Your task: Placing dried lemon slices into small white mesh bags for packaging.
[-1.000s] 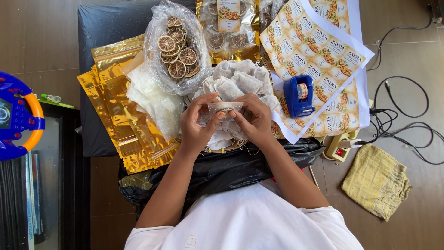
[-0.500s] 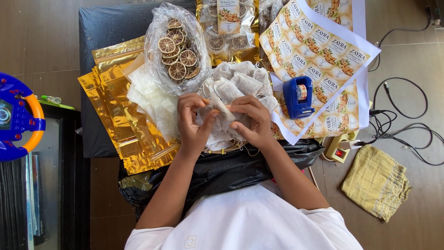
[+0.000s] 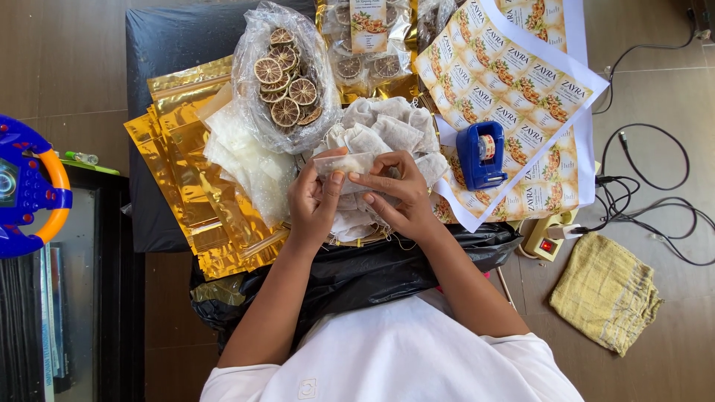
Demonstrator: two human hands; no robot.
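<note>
White filter pouch (image 3: 344, 162) now sits flatter & a bit further left than 0.5 s ago, over the pouch pile (image 3: 387, 134). Left hand (image 3: 316, 197) pinches its left end; right hand (image 3: 395, 195) fingertips press its near edge, prob. mid-fold.

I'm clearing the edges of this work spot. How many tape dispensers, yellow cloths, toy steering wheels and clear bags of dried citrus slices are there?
Blue tape dispenser: 1
Yellow cloth: 1
Toy steering wheel: 1
Clear bag of dried citrus slices: 1
Total: 4
</note>
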